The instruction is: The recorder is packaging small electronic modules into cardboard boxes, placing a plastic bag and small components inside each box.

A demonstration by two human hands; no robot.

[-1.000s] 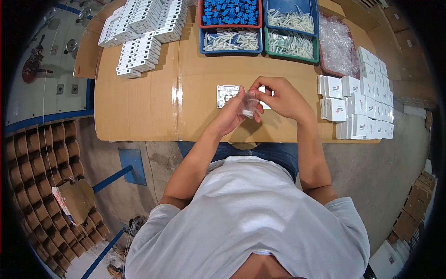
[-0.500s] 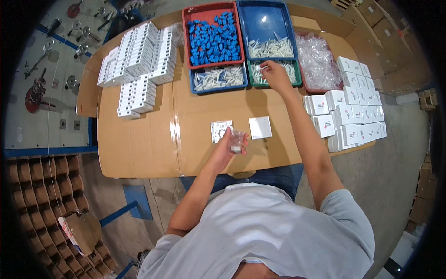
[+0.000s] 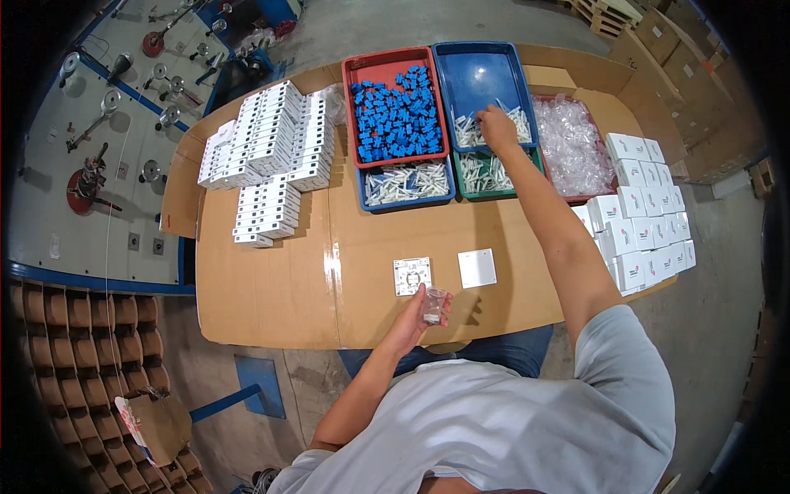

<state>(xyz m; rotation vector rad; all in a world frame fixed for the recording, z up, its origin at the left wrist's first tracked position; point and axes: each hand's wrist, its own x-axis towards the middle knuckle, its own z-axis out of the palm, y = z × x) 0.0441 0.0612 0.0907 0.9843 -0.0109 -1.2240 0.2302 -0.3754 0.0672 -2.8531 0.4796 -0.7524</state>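
My left hand (image 3: 409,323) is closed around a small clear plastic bag (image 3: 434,306) with something white in its bottom, just above the cardboard tabletop. Beyond it lies a square white plate (image 3: 411,276) with a cut-out frame-like middle. To the right of that is a plain square white cover (image 3: 477,268), lying flat. My right hand (image 3: 499,130) reaches into the upper blue tray (image 3: 477,70), among slim white plastic pieces (image 3: 520,120) at its near end. Its fingers are bent together; what they pinch, if anything, is too small to make out.
A red tray (image 3: 360,76) of blue parts rests on a smaller blue tray (image 3: 406,206). A green tray (image 3: 494,195) holds more white pieces, and another red tray (image 3: 594,196) clear bags. White boxes are stacked left (image 3: 271,136) and right (image 3: 634,206).
My right hand has gone from the green tray into the upper blue tray behind it. The left hand still holds the bag. The whole view has shifted, with the table lower in the picture.
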